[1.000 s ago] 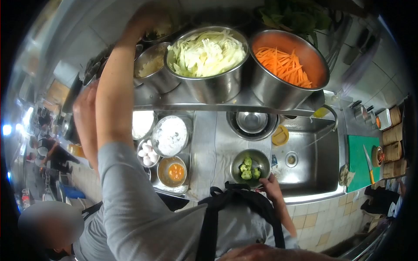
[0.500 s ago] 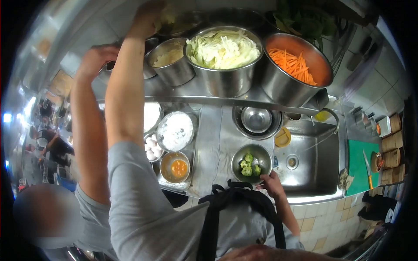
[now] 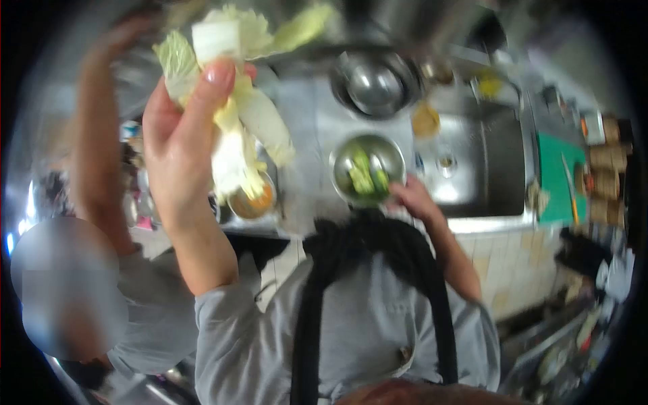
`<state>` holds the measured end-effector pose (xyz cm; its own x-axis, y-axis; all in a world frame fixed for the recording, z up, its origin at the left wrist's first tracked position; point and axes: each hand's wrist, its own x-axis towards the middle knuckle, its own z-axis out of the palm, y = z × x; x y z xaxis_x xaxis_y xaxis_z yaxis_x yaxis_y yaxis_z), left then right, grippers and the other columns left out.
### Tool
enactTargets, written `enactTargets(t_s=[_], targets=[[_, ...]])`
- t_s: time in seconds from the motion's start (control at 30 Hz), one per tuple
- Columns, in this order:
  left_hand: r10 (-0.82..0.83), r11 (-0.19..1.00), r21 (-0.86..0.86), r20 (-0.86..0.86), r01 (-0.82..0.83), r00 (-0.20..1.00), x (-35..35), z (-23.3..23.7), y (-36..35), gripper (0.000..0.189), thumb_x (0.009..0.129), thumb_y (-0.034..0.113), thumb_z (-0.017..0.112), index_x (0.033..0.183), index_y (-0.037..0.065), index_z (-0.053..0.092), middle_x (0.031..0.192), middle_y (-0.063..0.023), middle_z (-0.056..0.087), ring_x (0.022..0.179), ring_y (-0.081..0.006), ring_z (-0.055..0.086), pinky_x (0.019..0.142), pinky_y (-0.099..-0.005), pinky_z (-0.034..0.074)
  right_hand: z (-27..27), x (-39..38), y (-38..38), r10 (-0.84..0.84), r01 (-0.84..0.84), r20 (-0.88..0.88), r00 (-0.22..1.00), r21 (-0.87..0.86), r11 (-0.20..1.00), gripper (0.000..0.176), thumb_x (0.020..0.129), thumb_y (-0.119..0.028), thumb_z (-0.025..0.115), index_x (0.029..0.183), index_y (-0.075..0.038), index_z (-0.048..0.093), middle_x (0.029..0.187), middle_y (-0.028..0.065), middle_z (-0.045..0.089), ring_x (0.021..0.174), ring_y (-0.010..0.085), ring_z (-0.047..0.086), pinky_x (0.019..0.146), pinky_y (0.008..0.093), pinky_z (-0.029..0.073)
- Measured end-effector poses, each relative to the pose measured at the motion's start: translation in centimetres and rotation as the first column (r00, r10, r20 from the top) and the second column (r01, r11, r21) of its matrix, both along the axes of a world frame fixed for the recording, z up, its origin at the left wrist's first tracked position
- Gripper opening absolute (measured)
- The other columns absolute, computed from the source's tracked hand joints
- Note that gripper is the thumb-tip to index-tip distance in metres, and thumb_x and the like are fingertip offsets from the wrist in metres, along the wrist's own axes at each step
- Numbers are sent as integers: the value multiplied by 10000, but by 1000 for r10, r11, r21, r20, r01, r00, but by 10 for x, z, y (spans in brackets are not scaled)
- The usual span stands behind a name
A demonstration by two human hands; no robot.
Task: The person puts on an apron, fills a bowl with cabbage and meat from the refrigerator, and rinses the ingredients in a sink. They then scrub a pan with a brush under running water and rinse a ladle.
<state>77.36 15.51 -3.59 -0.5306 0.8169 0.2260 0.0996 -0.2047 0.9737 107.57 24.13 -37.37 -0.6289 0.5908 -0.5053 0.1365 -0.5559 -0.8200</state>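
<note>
My left hand (image 3: 179, 145) is raised and closed around several pieces of pale napa cabbage (image 3: 253, 121), which stick out above and hang below the fingers. My right hand (image 3: 415, 197) grips the near right rim of a steel bowl (image 3: 341, 152) on the steel counter. Inside that bowl lie green broccoli florets (image 3: 362, 177). Below the hanging cabbage, a small bowl with orange-yellow egg (image 3: 260, 201) is partly covered from view.
Stacked steel bowls (image 3: 375, 89) and a yellow lid (image 3: 425, 120) are behind the broccoli bowl. The sink (image 3: 476, 145) is to the right, then a green cutting board (image 3: 555, 182) with a knife (image 3: 571, 192). At left, a co-worker's arm (image 3: 98, 142) reaches forward.
My left hand has come back from the containers on the shelf with cabbage in it. The right hand stays on the broccoli bowl. The view has shifted and blurred.
</note>
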Motion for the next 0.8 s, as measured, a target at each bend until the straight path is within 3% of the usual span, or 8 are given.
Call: enactTargets(t_s=[0.17,0.3,0.43,0.57,0.63,0.7,0.77,0.8], targets=[[-297,846,-466,-12,257,955,55,-143,22,289,1011,263,627,1140,7,667,901,-85,724,762,-150,675,669,-302,539,36,-12,9,17,-10,85,996,-87,996,480,941,-144,584,1390,1,494,1139,162,665,787,227,714,625,324,625],[-463,826,-558,-585,85,666,72,-260,35,458,936,248,672,1317,23,555,1210,-262,627,1054,-398,663,904,-444,534,49,-28,-8,-49,51,27,998,-82,995,395,930,-95,553,1307,13,505,1000,131,685,708,192,699,590,302,607],[-587,761,-564,-389,321,710,54,-244,33,528,920,184,649,1408,48,498,1364,-286,534,1277,-436,527,1064,-451,451,51,-20,-8,-20,21,56,998,-20,1000,392,941,-105,551,1314,5,504,980,132,695,716,200,703,596,304,604],[-534,758,-637,-487,138,691,40,-240,21,428,889,49,604,1316,68,601,1234,-209,654,1133,-395,632,965,-453,523,38,-20,-9,-108,118,96,990,-112,987,411,932,-118,574,1327,-18,520,1012,127,699,745,201,699,595,305,594],[-611,722,-687,-581,79,537,50,-235,11,378,883,7,577,1247,72,655,1139,-177,696,1033,-379,674,910,-454,549,31,-17,-13,-66,72,82,994,-77,994,441,930,-108,574,1350,4,504,1063,150,682,766,219,703,606,330,606],[-442,896,-365,-788,253,429,38,-225,11,321,901,21,617,1215,58,673,1119,-205,691,1001,-378,679,856,-426,546,13,-21,-10,-52,52,13,999,-43,998,456,934,-99,576,1366,24,497,1119,171,671,752,233,701,621,363,613],[-204,975,-210,-736,69,646,41,-137,19,257,882,14,666,1134,37,708,1038,-177,720,925,-352,698,800,-394,559,13,-27,-13,-101,104,47,994,-74,992,452,924,-85,572,1361,6,505,1088,146,677,739,239,695,622,359,616],[105,994,102,-784,-40,612,34,-106,25,203,851,62,739,1053,43,721,909,-111,729,787,-285,700,699,-378,558,7,-26,-12,-82,84,25,996,-90,992,447,919,-79,570,1354,3,509,1082,148,679,750,243,699,616,359,617]])
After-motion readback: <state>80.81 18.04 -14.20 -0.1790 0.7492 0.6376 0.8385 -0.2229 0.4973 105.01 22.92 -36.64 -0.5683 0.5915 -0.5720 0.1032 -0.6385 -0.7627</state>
